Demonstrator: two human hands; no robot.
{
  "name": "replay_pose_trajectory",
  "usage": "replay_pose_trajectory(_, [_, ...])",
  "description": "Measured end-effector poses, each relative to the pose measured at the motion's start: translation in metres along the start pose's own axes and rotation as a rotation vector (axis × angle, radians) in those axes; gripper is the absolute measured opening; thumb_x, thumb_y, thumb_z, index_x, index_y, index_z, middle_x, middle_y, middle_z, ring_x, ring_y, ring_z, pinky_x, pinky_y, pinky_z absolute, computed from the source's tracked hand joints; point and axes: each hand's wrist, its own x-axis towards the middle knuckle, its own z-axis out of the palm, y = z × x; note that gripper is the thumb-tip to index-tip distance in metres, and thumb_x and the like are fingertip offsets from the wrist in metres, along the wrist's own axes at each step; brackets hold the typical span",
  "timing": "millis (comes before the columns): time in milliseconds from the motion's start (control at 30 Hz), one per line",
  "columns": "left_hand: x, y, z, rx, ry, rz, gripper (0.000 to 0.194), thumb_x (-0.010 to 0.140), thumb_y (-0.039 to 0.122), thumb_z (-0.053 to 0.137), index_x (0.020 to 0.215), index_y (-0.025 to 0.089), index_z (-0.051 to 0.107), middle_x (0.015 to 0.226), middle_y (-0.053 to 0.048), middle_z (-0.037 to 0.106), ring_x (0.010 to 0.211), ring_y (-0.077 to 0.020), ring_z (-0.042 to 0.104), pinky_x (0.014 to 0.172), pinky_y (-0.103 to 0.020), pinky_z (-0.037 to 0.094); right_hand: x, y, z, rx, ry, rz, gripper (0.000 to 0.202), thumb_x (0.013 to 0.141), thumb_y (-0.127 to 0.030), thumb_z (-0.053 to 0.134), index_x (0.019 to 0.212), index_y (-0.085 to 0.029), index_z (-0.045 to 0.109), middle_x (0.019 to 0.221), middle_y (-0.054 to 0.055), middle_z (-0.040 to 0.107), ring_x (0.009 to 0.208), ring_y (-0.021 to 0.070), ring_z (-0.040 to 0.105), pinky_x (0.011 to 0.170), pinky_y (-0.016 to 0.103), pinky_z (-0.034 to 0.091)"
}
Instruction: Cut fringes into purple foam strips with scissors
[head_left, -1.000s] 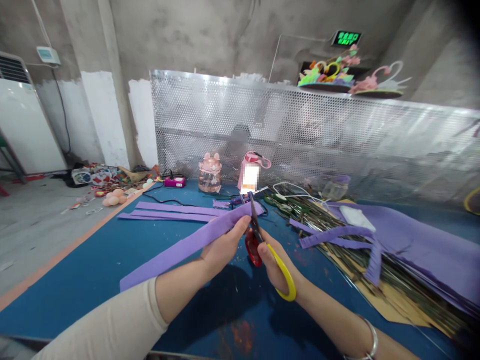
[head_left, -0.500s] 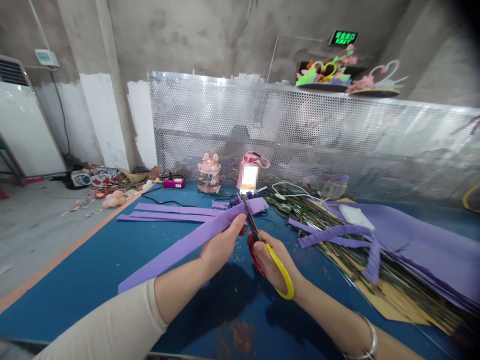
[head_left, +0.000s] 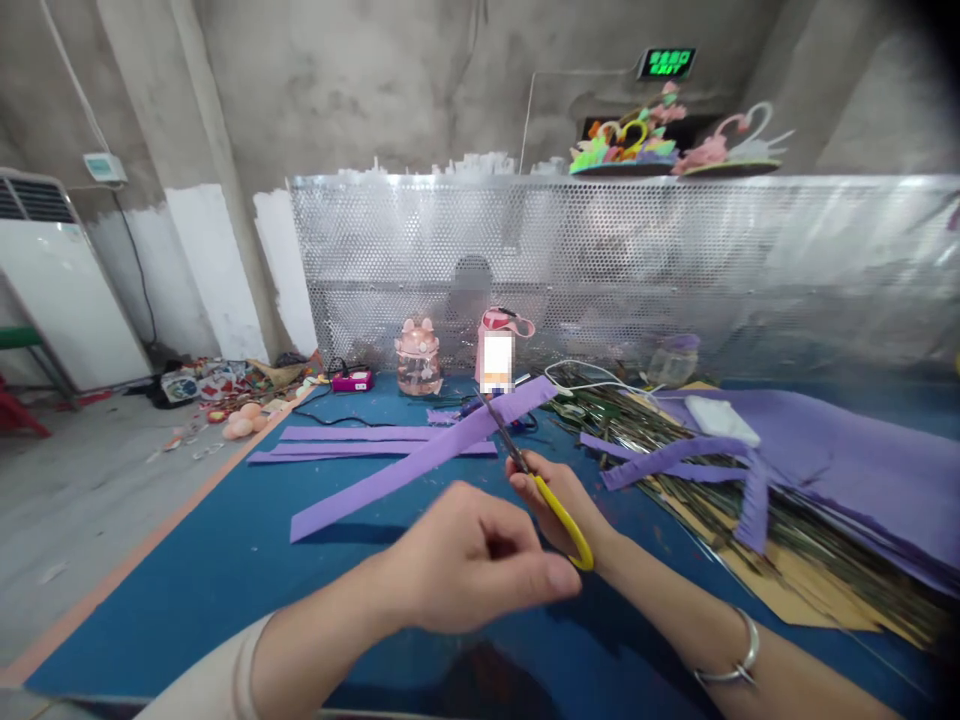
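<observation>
My right hand is closed round the yellow handle of a pair of scissors. The dark blades point up and left, across a long purple strip, which slants up to the right. Nearer to me, apart from that strip, is my left hand, slightly blurred. Its fingers are curled, with the thumb stretched to the right against them; anything between them is hidden. Behind the slanting strip, more purple strips lie flat on the blue table.
On the right, a bundle of thin stems lies over brown card, with curled purple strips on top. Beside it are a purple sheet and a white packet. A pink bottle stands before a perforated metal panel.
My left hand has let go of the purple strip and come back towards me, down and to the right. The scissors stay in my right hand. The view has shifted slightly.
</observation>
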Motion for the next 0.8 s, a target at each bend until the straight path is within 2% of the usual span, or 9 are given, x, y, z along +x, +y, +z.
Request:
replay_pose_trajectory(67, [-0.003,-0.001,-0.016,0.148,0.346,0.019,0.043,0.082,0.055,0.044,0.071,0.016,0.058,0.057,0.001,0.049,0.053,-0.0101,0.043,0.05,-0.023,0.035,0.001,0.0,-0.001,-0.004,-0.021,-0.011,0.038,0.085,-0.052,0.041,0.077,-0.017,0.052,0.066,0.001,0.052,0.058,0.0152,0.048,0.054,0.026,0.037])
replay_pose_trajectory(133, [0.0,-0.017,-0.034,0.446,0.666,0.004,0.04,0.079,0.051,0.052,0.1,0.018,0.059,0.089,-0.007,0.062,0.086,-0.0192,0.056,0.074,-0.031,0.044,0.001,-0.001,-0.001,-0.006,-0.039,-0.023,0.037,0.087,-0.051,0.04,0.077,-0.017,0.051,0.064,0.0,0.05,0.057,0.0143,0.046,0.054,0.026,0.035])
replay_pose_trajectory(167, [0.004,-0.029,-0.042,0.558,0.693,-0.014,0.053,0.073,0.052,0.059,0.114,0.018,0.054,0.108,-0.011,0.06,0.104,-0.0248,0.053,0.084,-0.036,0.042,0.001,-0.002,-0.002,-0.004,-0.045,-0.03,0.036,0.087,-0.051,0.039,0.077,-0.018,0.051,0.064,-0.001,0.049,0.057,0.014,0.045,0.054,0.026,0.035])
replay_pose_trajectory(233, [0.011,-0.056,-0.052,0.632,0.532,-0.088,0.071,0.067,0.052,0.065,0.125,0.015,0.047,0.12,-0.015,0.056,0.11,-0.0295,0.051,0.088,-0.039,0.041,0.003,-0.004,-0.004,0.0,-0.088,-0.04,0.034,0.087,-0.049,0.041,0.079,-0.018,0.05,0.065,-0.002,0.048,0.057,0.0131,0.043,0.054,0.025,0.035])
replay_pose_trajectory(333, [0.02,-0.088,-0.058,0.605,0.276,-0.175,0.041,0.083,0.045,0.046,0.109,0.016,0.058,0.089,-0.008,0.066,0.078,-0.0223,0.06,0.07,-0.033,0.044,0.005,-0.011,-0.018,-0.062,-0.26,-0.029,0.032,0.082,-0.049,0.051,0.088,-0.017,0.049,0.069,-0.002,0.049,0.058,0.012,0.041,0.053,0.023,0.036])
replay_pose_trajectory(500, [0.017,-0.104,-0.065,0.704,0.288,-0.262,0.034,0.083,0.042,0.045,0.096,0.016,0.062,0.082,-0.006,0.066,0.074,-0.0219,0.059,0.068,-0.031,0.042,0.002,-0.02,-0.071,-0.282,-0.673,0.069,0.037,0.072,-0.045,0.064,0.095,-0.017,0.056,0.076,0.001,0.058,0.063,0.0159,0.05,0.052,0.023,0.035])
replay_pose_trajectory(700, [0.01,-0.102,-0.081,0.68,0.144,-0.273,0.06,0.063,0.053,0.067,0.113,0.021,0.061,0.115,-0.011,0.064,0.103,-0.0309,0.059,0.085,-0.037,0.044,-0.019,0.013,-0.107,-0.583,-0.622,0.305,0.031,0.066,-0.03,0.062,0.095,-0.019,0.059,0.084,0.008,0.067,0.071,0.0267,0.062,0.057,0.031,0.041])
replay_pose_trajectory(767, [0.025,-0.101,-0.096,0.613,0.225,-0.232,0.068,0.059,0.055,0.069,0.118,0.021,0.059,0.123,-0.011,0.06,0.111,-0.0306,0.056,0.092,-0.038,0.042,-0.024,0.032,-0.107,-0.647,-0.581,0.302,0.038,0.065,-0.025,0.059,0.103,-0.018,0.059,0.099,0.013,0.068,0.086,0.032,0.064,0.066,0.036,0.046])
replay_pose_trajectory(800, [0.038,-0.101,-0.107,0.572,0.364,-0.209,0.066,0.06,0.055,0.068,0.116,0.02,0.059,0.122,-0.012,0.06,0.112,-0.03,0.055,0.095,-0.038,0.041,-0.025,0.04,-0.107,-0.679,-0.588,0.293,0.042,0.065,-0.024,0.058,0.107,-0.017,0.059,0.106,0.015,0.067,0.092,0.0346,0.063,0.071,0.039,0.047])
